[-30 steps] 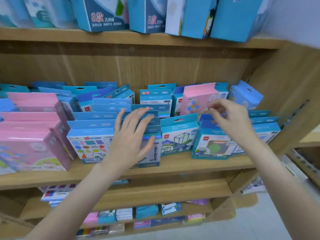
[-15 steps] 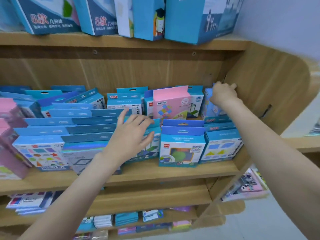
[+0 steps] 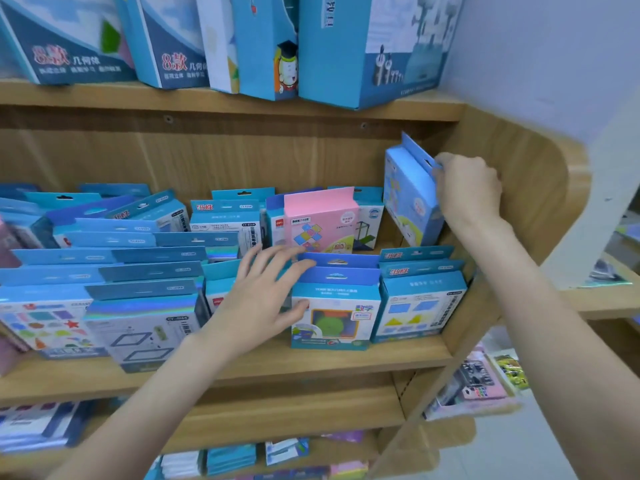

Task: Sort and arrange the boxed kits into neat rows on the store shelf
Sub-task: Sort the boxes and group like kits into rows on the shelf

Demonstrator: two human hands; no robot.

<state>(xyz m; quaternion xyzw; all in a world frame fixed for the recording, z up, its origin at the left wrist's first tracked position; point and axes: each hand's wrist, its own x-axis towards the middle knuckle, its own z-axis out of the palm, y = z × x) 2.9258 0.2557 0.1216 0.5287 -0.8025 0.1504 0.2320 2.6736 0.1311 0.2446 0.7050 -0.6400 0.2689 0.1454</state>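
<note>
A person's two bare hands work a wooden store shelf (image 3: pixel 311 362) packed with boxed kits. The right hand (image 3: pixel 467 188) grips a pale blue box (image 3: pixel 408 199) by its hang tab, fingers closed on the top edge; the box is raised clear of the rows and tilted, close to the shelf's right side panel (image 3: pixel 526 188), at the back right corner. The left hand (image 3: pixel 263 299) is spread open, fingers apart, resting on the front-row boxes near the middle of the shelf. Its fingertips (image 3: pixel 304 263) touch the tab of a blue box with a green shape (image 3: pixel 334 317), its thumb lying against that box's front. It clasps nothing.

Just right of that box stands a box printed with triangles (image 3: pixel 419 310), the first of a short file whose tabs show behind it. Behind the left hand, a pink box (image 3: pixel 320 223) stands upright in the back row among blue ones. To the left, overlapping rows of blue kits (image 3: pixel 138 268) lean back in ranks, some askew, with a shapes box (image 3: pixel 45 323) and a silver-fronted box (image 3: pixel 142 334) at the front edge.

Tall blue cartons (image 3: pixel 363 46) line the shelf above. More packets (image 3: pixel 232 459) lie on the lower shelves, blurred.
</note>
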